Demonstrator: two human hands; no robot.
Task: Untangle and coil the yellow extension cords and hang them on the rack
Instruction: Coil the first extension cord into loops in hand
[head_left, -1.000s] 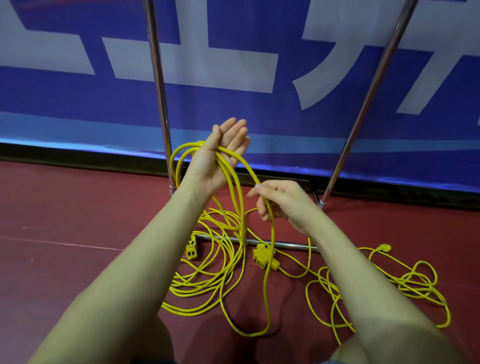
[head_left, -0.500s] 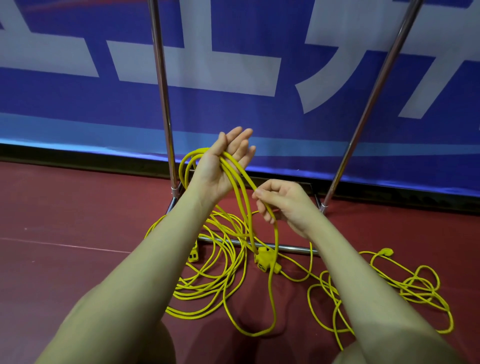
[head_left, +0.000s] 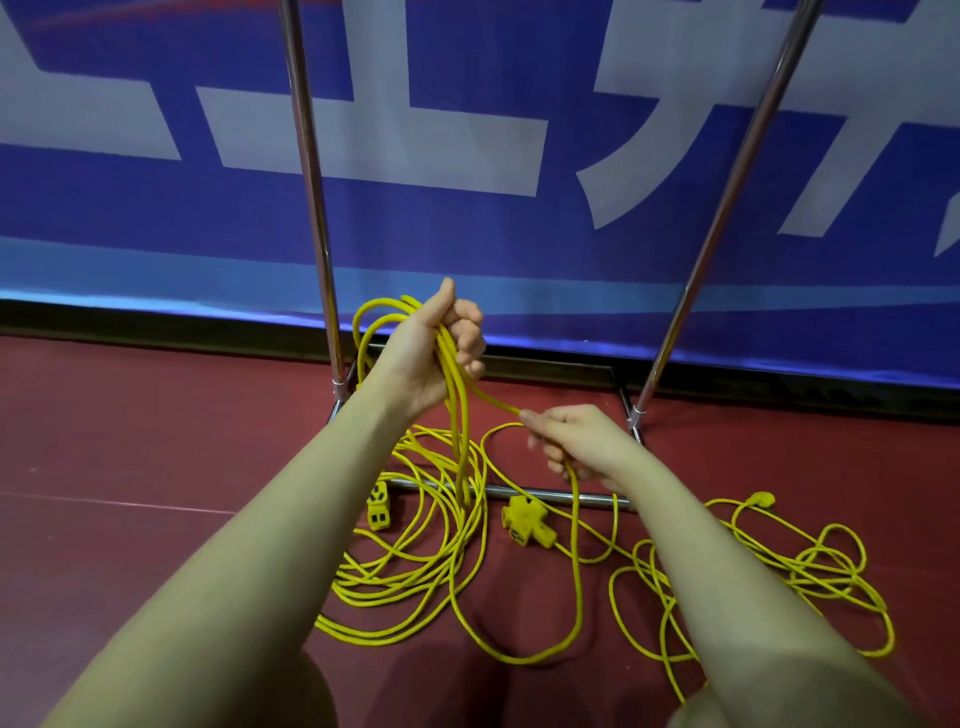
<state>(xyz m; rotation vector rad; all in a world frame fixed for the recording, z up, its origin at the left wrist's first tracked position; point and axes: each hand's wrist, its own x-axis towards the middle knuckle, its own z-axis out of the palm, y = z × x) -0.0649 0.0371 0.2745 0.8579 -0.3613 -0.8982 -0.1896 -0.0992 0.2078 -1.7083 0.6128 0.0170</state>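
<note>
Cords in mid-coil, most still loose on the red floor (head_left: 130, 447). Left upright of the rack (head_left: 311, 197) at 11 o'clock. Left hand (head_left: 441, 345), just past it, is fisted round several gathered loops of yellow extension cord (head_left: 457, 441), which hang down to a loose pile at 6 o'clock. Small yellow outlet block (head_left: 378, 512) lies by the rack's floor bar, a triple-outlet head (head_left: 524, 522) to its right. Right hand (head_left: 571, 441), at 3 o'clock from the left hand, pinches one strand running up to the coil, fingers curled round it. Second tangled cord (head_left: 810, 566) with its plug lies at 4 o'clock, well apart from the coil.

Handling guess: cord is light, limp, a bit springy, and will kink or snag on other loops. Best held on the bare cable near the coil, not the outlet heads, feeding slack hand over hand.

Blue banner (head_left: 467, 234) behind carries large white characters, cropped, not readable.
</note>
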